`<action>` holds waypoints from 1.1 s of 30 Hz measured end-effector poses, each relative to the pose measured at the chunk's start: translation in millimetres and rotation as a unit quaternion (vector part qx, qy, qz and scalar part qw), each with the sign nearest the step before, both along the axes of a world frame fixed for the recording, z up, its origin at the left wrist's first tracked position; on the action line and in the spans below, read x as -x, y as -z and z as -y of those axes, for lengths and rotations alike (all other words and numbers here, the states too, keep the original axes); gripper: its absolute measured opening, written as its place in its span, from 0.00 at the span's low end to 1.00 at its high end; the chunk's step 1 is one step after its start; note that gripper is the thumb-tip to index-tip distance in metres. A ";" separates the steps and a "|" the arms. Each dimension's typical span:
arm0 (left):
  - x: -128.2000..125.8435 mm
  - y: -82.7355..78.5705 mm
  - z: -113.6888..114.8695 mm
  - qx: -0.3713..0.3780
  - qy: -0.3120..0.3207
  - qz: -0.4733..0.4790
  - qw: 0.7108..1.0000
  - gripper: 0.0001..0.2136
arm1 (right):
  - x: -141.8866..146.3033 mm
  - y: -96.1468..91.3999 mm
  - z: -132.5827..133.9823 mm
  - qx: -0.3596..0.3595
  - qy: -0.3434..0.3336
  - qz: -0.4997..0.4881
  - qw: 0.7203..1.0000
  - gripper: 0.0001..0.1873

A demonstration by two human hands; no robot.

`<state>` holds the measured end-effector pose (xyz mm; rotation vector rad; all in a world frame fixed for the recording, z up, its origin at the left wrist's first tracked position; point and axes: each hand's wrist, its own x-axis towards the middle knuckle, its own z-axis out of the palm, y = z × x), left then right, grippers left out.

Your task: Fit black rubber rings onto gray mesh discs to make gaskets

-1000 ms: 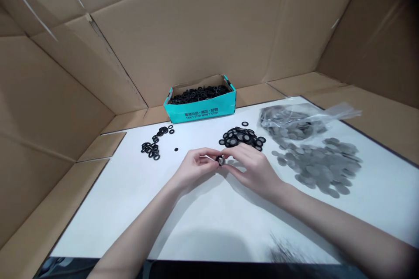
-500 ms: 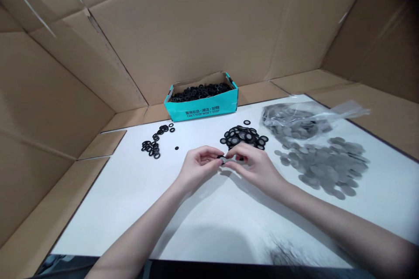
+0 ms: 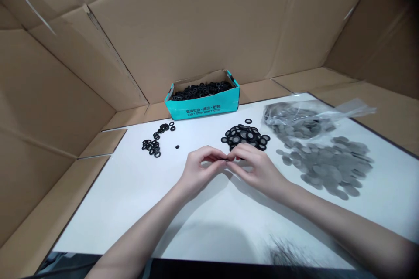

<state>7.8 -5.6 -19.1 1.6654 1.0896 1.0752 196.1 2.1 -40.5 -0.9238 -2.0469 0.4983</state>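
My left hand and my right hand meet above the white tabletop, fingertips touching. Both pinch one small black rubber ring, mostly hidden by the fingers; the grey mesh disc seen with it earlier cannot be made out. Just beyond my right hand lies a heap of black rings with grey discs in them. Plain black rings are scattered to the left of my left hand. Loose grey mesh discs spread out in a pile to the right.
A turquoise box full of black rings stands at the back. Behind the loose discs lies a clear plastic bag holding more of them. One small black dot-like piece sits alone. Cardboard walls enclose the white table.
My fingertips have drawn closer together over the ring, covering the grey disc that showed before. Both hands shifted very slightly right in view.
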 end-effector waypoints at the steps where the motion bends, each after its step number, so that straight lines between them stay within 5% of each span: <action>1: -0.2 0.5 0.2 -0.003 -0.003 0.007 1.000 0.04 | 0.3 0.2 0.1 0.007 0.000 -0.002 1.000 0.04; 7: -3.2 -0.1 0.5 -0.020 -0.009 0.033 0.999 0.05 | 2.4 2.7 1.3 -0.003 0.018 -0.038 0.999 0.02; 33: 5.7 0.6 -2.8 -0.135 0.063 -0.111 0.983 0.02 | -2.5 -6.3 -1.2 0.068 -0.030 -0.059 0.995 0.07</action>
